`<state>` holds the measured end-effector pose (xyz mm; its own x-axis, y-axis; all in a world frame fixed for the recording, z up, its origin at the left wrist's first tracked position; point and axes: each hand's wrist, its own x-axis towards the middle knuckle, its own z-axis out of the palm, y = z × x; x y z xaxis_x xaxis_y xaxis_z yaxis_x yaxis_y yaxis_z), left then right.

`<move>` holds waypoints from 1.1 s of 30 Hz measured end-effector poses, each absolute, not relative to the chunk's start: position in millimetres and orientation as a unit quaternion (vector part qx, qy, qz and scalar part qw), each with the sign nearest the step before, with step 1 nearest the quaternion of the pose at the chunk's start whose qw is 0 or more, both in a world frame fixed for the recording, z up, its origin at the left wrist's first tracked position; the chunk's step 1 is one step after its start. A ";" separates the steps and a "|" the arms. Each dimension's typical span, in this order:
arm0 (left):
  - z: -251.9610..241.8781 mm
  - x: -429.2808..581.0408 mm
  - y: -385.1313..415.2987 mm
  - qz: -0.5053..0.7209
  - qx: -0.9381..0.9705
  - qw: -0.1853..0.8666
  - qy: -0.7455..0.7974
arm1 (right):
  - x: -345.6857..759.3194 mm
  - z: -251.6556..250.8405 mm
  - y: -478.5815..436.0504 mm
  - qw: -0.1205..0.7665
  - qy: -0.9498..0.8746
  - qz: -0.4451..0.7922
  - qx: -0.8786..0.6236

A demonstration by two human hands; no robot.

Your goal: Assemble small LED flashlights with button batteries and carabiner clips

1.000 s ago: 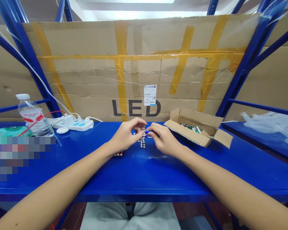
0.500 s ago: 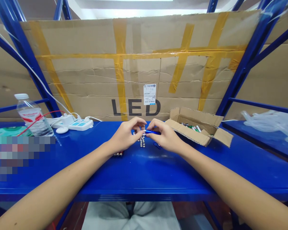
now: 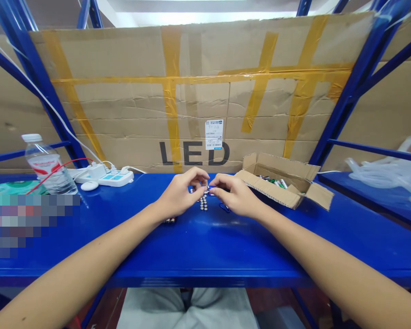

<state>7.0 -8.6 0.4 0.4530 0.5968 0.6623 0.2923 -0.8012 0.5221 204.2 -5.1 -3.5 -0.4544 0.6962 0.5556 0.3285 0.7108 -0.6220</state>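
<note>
My left hand (image 3: 181,194) and my right hand (image 3: 234,195) meet at the middle of the blue table (image 3: 205,246), fingers pinched together. Between the fingertips sits a small blue cylinder with a silver end (image 3: 208,188); my right hand wraps most of it, and my left fingertips pinch at its silver end. Just below the hands lies a cluster of small silver button cells (image 3: 203,204). A small blue part (image 3: 224,208) lies on the table under my right hand. Reddish batteries (image 3: 170,220) peek out beneath my left wrist.
An open cardboard box (image 3: 284,180) with several batteries stands right of my hands. At the left are a water bottle (image 3: 48,165), a white power strip (image 3: 111,177) with cables and a white mouse-like object (image 3: 89,186). Taped cardboard marked LED backs the table. Clear plastic bags (image 3: 387,173) lie far right.
The blue cylinder, plainly showing between the hands half a second ago, is now mostly covered by my right hand. Both hands stay close together at the same spot.
</note>
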 end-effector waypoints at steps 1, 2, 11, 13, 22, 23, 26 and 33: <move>0.8 7.4 -9.1 0.448 0.836 0.170 0.267 | 203.9 -3.2 -5.9 0.418 -0.821 0.229 -0.315; 1.2 7.7 -9.5 0.446 0.837 0.170 0.268 | 203.6 -2.8 -6.7 0.414 -0.817 0.243 -0.319; -2.4 8.5 -5.7 0.432 0.841 0.170 0.280 | 203.8 -1.6 -7.6 0.379 -0.798 0.315 -0.347; -2.5 8.4 -5.0 0.440 0.835 0.168 0.286 | 204.3 -1.1 -6.7 0.391 -0.805 0.290 -0.339; -1.4 11.9 -4.0 0.485 0.792 0.210 0.305 | 204.1 0.8 1.5 0.447 -0.778 0.307 -0.316; -1.7 12.2 -3.7 0.482 0.792 0.211 0.309 | 204.0 0.4 2.7 0.461 -0.762 0.326 -0.318; -2.6 12.8 -3.1 0.468 0.801 0.196 0.319 | 203.3 -1.9 5.0 0.486 -0.706 0.394 -0.332; -2.0 13.9 -2.6 0.471 0.800 0.160 0.335 | 200.6 -7.6 6.2 0.459 -0.649 0.486 -0.364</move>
